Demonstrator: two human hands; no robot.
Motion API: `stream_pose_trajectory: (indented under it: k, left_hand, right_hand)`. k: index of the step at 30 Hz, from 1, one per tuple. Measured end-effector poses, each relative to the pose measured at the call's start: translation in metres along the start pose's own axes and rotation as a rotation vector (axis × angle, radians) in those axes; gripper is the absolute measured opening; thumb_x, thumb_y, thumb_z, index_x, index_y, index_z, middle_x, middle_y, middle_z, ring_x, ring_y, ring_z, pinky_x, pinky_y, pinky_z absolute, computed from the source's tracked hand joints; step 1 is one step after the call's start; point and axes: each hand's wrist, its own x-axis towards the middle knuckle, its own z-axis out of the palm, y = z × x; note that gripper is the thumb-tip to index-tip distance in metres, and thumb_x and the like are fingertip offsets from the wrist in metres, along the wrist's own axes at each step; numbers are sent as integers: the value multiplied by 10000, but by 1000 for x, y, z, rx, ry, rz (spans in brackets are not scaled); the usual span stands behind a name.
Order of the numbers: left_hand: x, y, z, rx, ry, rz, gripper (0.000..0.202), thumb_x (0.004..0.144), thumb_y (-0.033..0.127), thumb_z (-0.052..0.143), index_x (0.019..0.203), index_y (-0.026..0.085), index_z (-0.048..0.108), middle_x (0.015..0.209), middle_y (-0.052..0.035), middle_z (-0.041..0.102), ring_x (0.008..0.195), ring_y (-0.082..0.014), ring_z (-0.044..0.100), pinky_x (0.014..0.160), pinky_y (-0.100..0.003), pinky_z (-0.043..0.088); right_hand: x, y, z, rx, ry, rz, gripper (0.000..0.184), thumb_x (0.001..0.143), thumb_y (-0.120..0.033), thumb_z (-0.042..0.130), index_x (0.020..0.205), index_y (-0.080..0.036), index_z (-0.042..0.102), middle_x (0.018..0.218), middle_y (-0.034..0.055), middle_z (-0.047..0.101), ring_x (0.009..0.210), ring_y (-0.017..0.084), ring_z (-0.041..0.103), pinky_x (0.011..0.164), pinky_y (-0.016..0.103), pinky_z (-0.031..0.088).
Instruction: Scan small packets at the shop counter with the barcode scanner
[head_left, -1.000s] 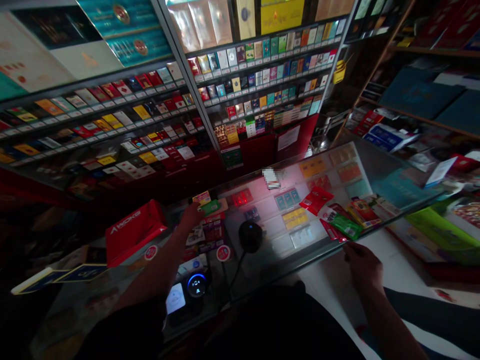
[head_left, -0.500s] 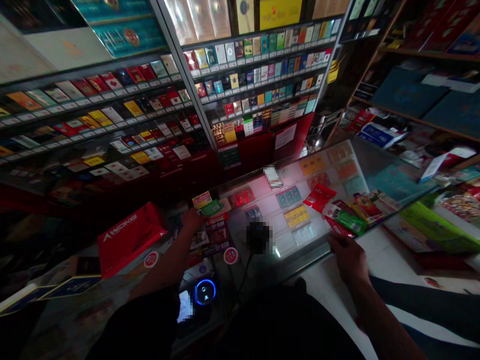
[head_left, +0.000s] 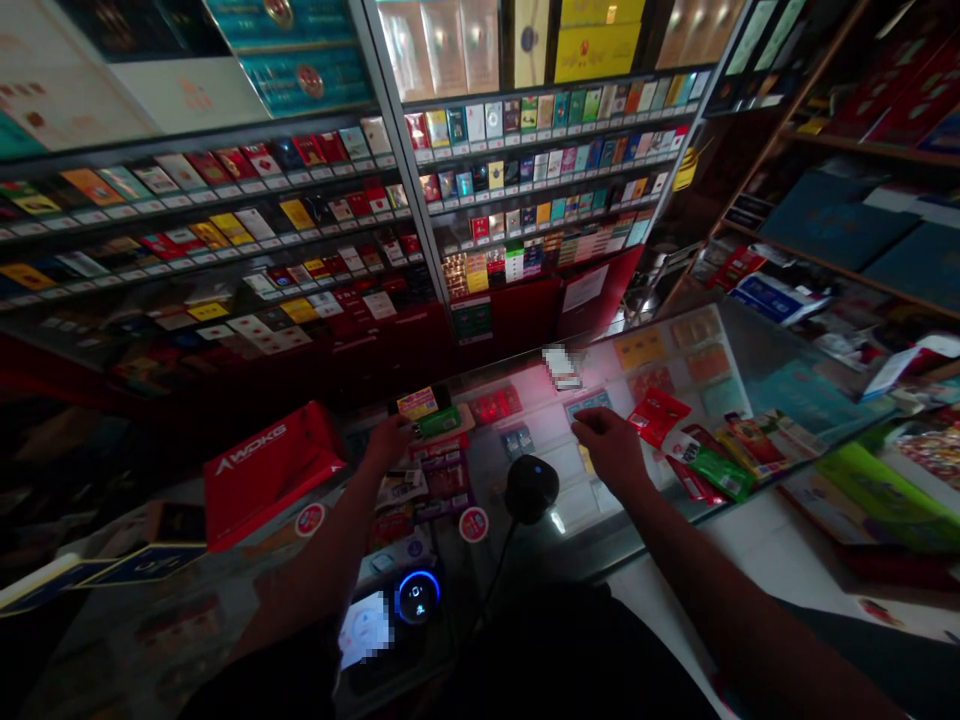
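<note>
My left hand [head_left: 389, 444] reaches over the left part of the counter, its fingers closed at the near end of a small green packet [head_left: 439, 423]. Beside that packet lies a small yellow-and-pink box [head_left: 417, 402]. Dark purple packets [head_left: 448, 482] lie just below. My right hand [head_left: 611, 447] is above the glass counter top [head_left: 491, 455], with curled fingers; whether anything is inside them is hidden. Between the hands stands a black round-headed device [head_left: 532, 488] on a cable. Red and green snack packets [head_left: 712, 464] lie to the right of my right hand.
A red box [head_left: 274, 473] stands at the left. Nearer me is a payment device with a blue glowing ring [head_left: 418, 597] and a lit screen. Shelves of cigarette packs [head_left: 525, 185] line the back wall. A green-edged box [head_left: 874, 490] is at the right.
My right hand has moved left and forward, from the counter's front edge to above the glass. My left hand stays by the green packet. The view has shifted slightly.
</note>
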Motion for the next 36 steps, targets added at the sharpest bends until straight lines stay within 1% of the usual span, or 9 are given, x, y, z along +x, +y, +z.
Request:
stream_pose_trajectory:
  k: [5, 8, 11, 14, 20, 23, 27, 33, 36]
  left_hand:
    - [-20, 24, -21, -185, -26, 85, 222, 696, 340, 712, 862, 193, 705, 770, -22, 702, 697, -198, 612, 655, -279, 444]
    - [-36, 42, -33, -287, -45, 106, 312, 684, 402, 747, 911, 193, 705, 767, -6, 700, 653, -179, 590, 616, -269, 441]
    - [-49, 58, -41, -349, -76, 124, 331, 660, 408, 788, 890, 188, 696, 767, -9, 706, 669, -178, 604, 617, -265, 453]
    - [-60, 70, -43, -387, -89, 125, 333, 659, 404, 802, 890, 190, 694, 749, 0, 697, 645, -167, 591, 605, -261, 448]
    - [-71, 81, -36, -499, -129, 120, 344, 623, 381, 835, 862, 188, 680, 714, 17, 678, 632, -155, 588, 615, -258, 445]
    - [-72, 85, -30, -584, -144, 98, 368, 604, 373, 858, 862, 187, 672, 742, 4, 704, 662, -169, 622, 653, -276, 476]
    - [-71, 87, -21, -730, -148, 45, 452, 582, 373, 895, 927, 187, 669, 836, -24, 753, 731, -193, 681, 750, -324, 533]
    - [-67, 98, -2, -829, -185, -35, 583, 556, 421, 926, 1025, 176, 682, 868, -48, 771, 756, -217, 718, 787, -375, 566]
    - [-62, 107, 9, -796, -174, -28, 581, 555, 440, 922, 1014, 169, 690, 892, -69, 775, 775, -222, 726, 782, -381, 580]
  right_hand:
    - [11, -34, 44, -64, -174, -149, 217, 792, -339, 688, 951, -208, 759, 869, 38, 779, 802, 210, 709, 783, 351, 524]
    - [15, -50, 68, -71, -267, -218, 227, 821, -265, 690, 1037, -222, 746, 931, 31, 793, 868, 202, 736, 840, 344, 538]
    - [16, -61, 86, -96, -293, -262, 278, 827, -227, 716, 1104, -216, 728, 1008, 41, 801, 959, 209, 749, 926, 360, 538]
    - [14, -67, 96, -120, -304, -270, 331, 813, -201, 743, 1143, -204, 721, 1039, 48, 804, 1016, 219, 750, 994, 377, 525]
    - [8, -67, 99, -86, -348, -252, 252, 799, -151, 709, 1029, -234, 768, 992, 14, 809, 961, 201, 759, 903, 331, 560]
    - [10, -63, 97, -105, -328, -236, 198, 805, -172, 701, 969, -248, 781, 936, -3, 806, 912, 197, 756, 872, 325, 559]
    - [18, -51, 94, -71, -280, -159, 223, 787, -182, 716, 1001, -218, 768, 911, 15, 804, 872, 198, 757, 844, 322, 555]
    - [27, -31, 78, 37, -247, -53, 265, 744, -212, 741, 1008, -192, 757, 880, 38, 807, 841, 212, 762, 811, 329, 560]
    - [29, -22, 67, 96, -222, -10, 266, 723, -236, 750, 983, -178, 759, 856, 47, 804, 824, 220, 758, 781, 331, 555]
